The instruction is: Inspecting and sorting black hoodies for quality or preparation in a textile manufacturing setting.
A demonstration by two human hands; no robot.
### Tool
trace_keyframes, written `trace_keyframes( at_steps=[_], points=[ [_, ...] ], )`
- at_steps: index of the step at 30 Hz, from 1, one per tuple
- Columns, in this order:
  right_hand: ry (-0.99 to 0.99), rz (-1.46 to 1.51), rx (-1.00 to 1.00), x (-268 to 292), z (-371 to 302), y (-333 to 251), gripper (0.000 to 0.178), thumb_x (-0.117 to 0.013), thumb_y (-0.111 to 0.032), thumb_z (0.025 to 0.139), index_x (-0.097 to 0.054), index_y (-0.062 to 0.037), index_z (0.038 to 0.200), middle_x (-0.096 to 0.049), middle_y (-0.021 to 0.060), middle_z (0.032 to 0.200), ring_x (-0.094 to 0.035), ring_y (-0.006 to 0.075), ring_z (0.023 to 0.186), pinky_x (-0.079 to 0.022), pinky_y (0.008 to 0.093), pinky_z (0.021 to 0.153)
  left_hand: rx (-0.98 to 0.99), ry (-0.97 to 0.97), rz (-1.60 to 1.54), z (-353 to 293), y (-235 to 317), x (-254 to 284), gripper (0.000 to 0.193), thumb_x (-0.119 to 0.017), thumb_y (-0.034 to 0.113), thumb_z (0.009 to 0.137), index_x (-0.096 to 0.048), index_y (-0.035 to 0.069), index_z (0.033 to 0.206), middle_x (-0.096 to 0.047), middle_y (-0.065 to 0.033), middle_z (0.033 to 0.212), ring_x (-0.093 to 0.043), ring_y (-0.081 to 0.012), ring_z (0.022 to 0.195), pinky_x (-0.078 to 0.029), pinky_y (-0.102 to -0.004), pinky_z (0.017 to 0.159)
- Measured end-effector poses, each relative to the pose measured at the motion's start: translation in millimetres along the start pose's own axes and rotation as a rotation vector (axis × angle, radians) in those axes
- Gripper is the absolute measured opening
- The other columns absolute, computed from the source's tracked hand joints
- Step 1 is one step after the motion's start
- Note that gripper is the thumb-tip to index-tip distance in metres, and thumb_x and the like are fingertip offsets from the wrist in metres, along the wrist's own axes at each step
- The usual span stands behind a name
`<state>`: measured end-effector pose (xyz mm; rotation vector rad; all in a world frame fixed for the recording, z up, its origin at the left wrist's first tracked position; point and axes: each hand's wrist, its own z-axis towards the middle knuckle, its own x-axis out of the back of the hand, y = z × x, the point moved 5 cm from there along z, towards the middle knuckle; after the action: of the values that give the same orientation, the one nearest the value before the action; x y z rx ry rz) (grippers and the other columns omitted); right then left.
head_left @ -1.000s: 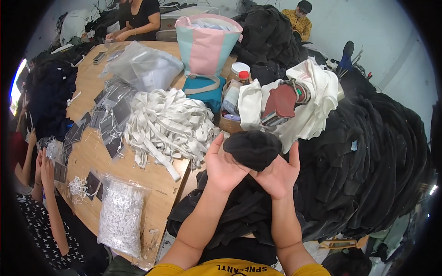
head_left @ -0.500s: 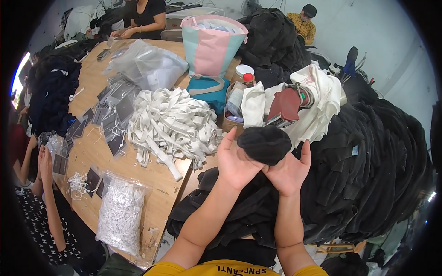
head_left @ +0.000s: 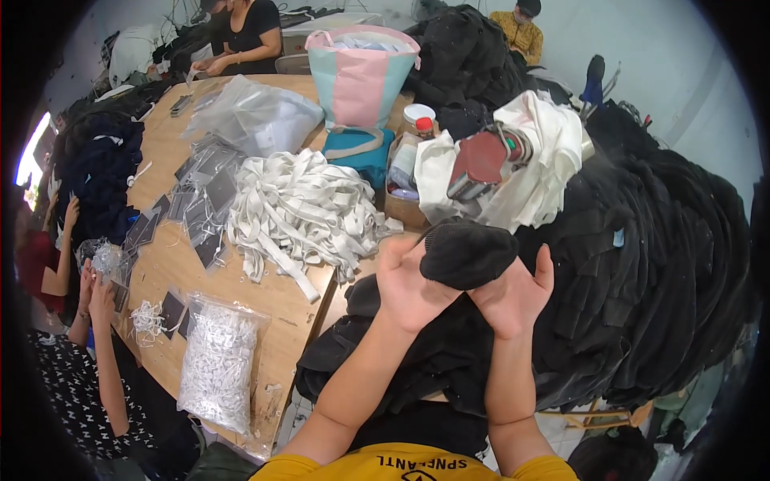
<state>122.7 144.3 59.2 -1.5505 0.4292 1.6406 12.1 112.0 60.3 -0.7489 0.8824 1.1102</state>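
A small, rounded bundle of black knit cloth [head_left: 469, 255] rests across both my palms, out in front of me. Fine ribbing shows along its left side; whether it is a cap or a folded piece cannot be told. My left hand [head_left: 413, 284] cups it from the left, palm up, with the thumb raised and the fingers hidden beneath. From the right, my right hand [head_left: 513, 297] supports it the same way, its thumb standing away from the cloth. The heels of both hands nearly meet below the bundle. Under my forearms lies a heap of black garments [head_left: 369, 353].
Left on the wooden table [head_left: 281, 361] are a heap of white straps [head_left: 301, 204], a bag of small white pieces [head_left: 216, 365] and dark tags [head_left: 204, 192]. A dark red machine [head_left: 479, 160] wrapped in white cloth stands ahead. Co-workers sit left and far.
The bundle has turned in my hands, so its ribbed left side now shows. My right hand has shifted slightly right and down. The view has moved a little.
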Motion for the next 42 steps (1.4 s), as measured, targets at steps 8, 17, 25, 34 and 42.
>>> trace_keyframes(
  at_steps=[8, 17, 25, 34, 42],
  points=[
    [0.112, -1.498, 0.582, -8.5, -58.0, -26.2, 0.036, -0.064, 0.01, 0.072, -0.054, -0.0023, 0.104, -0.052, 0.0045, 0.095, -0.05, 0.0115, 0.077, -0.041, 0.0226, 0.07, -0.423, 0.389, 1.644, -26.9, 15.7, -24.5, 0.034, -0.045, -0.008, 0.071, -0.066, -0.001, 0.098, -0.065, -0.0071, 0.101, -0.061, -0.0171, 0.091, -0.047, -0.0277, 0.084],
    [-0.391, -1.876, -0.391, 59.0, -146.0, 62.3, 0.057, -0.076, -0.022, 0.074, -0.052, -0.0095, 0.124, -0.043, 0.0149, 0.137, -0.039, 0.0359, 0.127, -0.034, 0.0412, 0.103, -0.385, 0.852, 1.735, -194.3, 73.5, -21.0, 0.043, -0.048, 0.017, 0.094, -0.039, 0.003, 0.134, -0.057, -0.0151, 0.117, -0.055, -0.0257, 0.109, -0.041, -0.0376, 0.096],
    [-0.114, -1.964, -0.302, 71.4, -131.8, 55.2, 0.036, -0.07, -0.01, 0.066, -0.06, -0.0078, 0.101, -0.066, 0.0079, 0.103, -0.059, 0.0298, 0.093, -0.043, 0.0359, 0.088, 0.834, 0.541, 2.856, -275.1, -5.3, 28.3, 0.077, -0.075, 0.03, 0.066, -0.043, 0.014, 0.134, -0.031, -0.0226, 0.138, -0.032, -0.04, 0.126, -0.015, -0.0551, 0.106],
    [0.238, -1.097, 0.298, -7.6, -144.7, -62.0, 0.037, -0.067, -0.027, 0.076, -0.051, 0.0017, 0.095, -0.054, 0.0059, 0.088, -0.052, 0.0092, 0.076, -0.042, 0.0212, 0.07, 0.33, 0.482, 1.335, -205.7, 8.1, -14.9, 0.064, -0.053, 0.053, 0.088, -0.06, -0.007, 0.108, -0.064, -0.0126, 0.099, -0.061, -0.0222, 0.09, -0.047, -0.032, 0.084],
    [0.236, -1.817, 0.453, -4.1, -104.3, -57.4, 0.032, -0.064, -0.012, 0.076, -0.058, -0.0013, 0.106, -0.059, 0.0119, 0.112, -0.055, 0.0267, 0.104, -0.04, 0.0344, 0.094, 0.122, 0.824, 0.657, -85.2, -5.3, 19.1, 0.057, -0.038, 0.047, 0.097, -0.05, -0.001, 0.126, -0.059, -0.0151, 0.121, -0.058, -0.0246, 0.11, -0.045, -0.0371, 0.097]
  ],
)
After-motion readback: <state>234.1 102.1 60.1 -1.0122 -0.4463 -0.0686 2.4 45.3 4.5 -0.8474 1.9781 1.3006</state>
